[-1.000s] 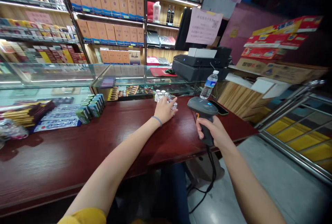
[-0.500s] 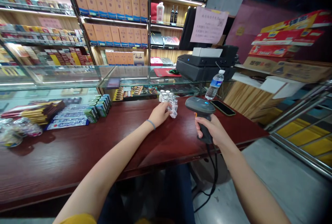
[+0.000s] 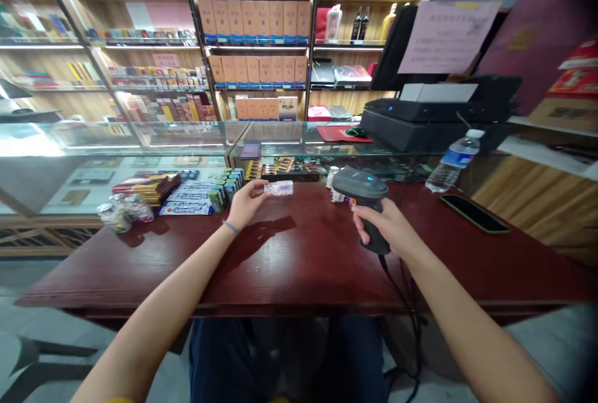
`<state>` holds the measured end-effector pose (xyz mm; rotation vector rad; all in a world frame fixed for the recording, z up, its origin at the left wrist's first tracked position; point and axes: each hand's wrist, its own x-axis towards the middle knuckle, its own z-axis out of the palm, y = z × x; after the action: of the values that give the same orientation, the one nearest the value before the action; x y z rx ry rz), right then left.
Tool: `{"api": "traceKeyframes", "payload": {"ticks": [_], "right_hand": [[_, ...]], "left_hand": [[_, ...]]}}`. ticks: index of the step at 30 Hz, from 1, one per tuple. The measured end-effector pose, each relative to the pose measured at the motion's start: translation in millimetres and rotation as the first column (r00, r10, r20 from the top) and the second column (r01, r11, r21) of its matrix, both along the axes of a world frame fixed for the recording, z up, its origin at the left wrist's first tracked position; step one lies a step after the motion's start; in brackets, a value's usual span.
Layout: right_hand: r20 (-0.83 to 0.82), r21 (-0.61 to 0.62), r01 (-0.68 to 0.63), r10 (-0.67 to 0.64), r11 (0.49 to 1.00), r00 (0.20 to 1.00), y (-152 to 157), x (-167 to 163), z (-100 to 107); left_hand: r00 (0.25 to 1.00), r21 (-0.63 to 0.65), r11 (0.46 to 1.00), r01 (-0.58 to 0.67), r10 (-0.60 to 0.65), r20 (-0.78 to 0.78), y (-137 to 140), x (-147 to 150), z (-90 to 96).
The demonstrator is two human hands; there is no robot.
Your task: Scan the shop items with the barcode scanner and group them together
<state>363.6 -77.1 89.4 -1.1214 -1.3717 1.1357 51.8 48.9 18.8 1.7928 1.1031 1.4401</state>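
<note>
My left hand (image 3: 247, 207), a band on its wrist, grips a small clear bottle (image 3: 282, 188) by its capped end. The bottle lies sideways above the dark red table, pale contents showing through it. Wrapped round the handle of a barcode scanner (image 3: 360, 185) is my right hand (image 3: 392, 225); the scanner's head is lit by a small blue light. Behind the scanner, partly hidden, stand more small bottles (image 3: 332, 175) with white caps. Left of my left hand are green-and-blue small packs (image 3: 224, 188) in rows.
Blue-and-white flat packets (image 3: 189, 197), gold-and-red packs (image 3: 149, 188) and several clear jars (image 3: 114, 216) sit on the table's left. A water bottle (image 3: 455, 160) and a phone (image 3: 474, 213) are at right. A glass display counter (image 3: 187, 141) borders the far edge. The scanner's cable (image 3: 397, 291) hangs down.
My left hand has picked a small bottle from the group and moved it left. My right hand still holds the scanner. The view has turned left.
</note>
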Motion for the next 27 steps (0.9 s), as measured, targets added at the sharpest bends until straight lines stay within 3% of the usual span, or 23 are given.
{"api": "traceKeyframes", "payload": {"ticks": [7, 16, 27], "right_hand": [[0.144, -0.002, -0.123, 0.122, 0.992, 0.982, 23.1, -34.7, -6.7], [0.226, 0.014, -0.109, 0.103, 0.994, 0.969, 24.1, -40.8, -16.4], [0.087, -0.038, -0.119, 0.122, 0.992, 0.989, 22.4, -35.2, -15.7]], "left_hand": [[0.977, -0.020, 0.994, -0.107, 0.109, 0.186, 13.9, -24.6, -7.2], [0.979, 0.001, 0.981, -0.194, 0.194, 0.062, 14.1, -24.2, -4.2], [0.985, -0.003, 0.990, -0.138, 0.137, 0.105, 10.9, -23.4, -3.6]]}}
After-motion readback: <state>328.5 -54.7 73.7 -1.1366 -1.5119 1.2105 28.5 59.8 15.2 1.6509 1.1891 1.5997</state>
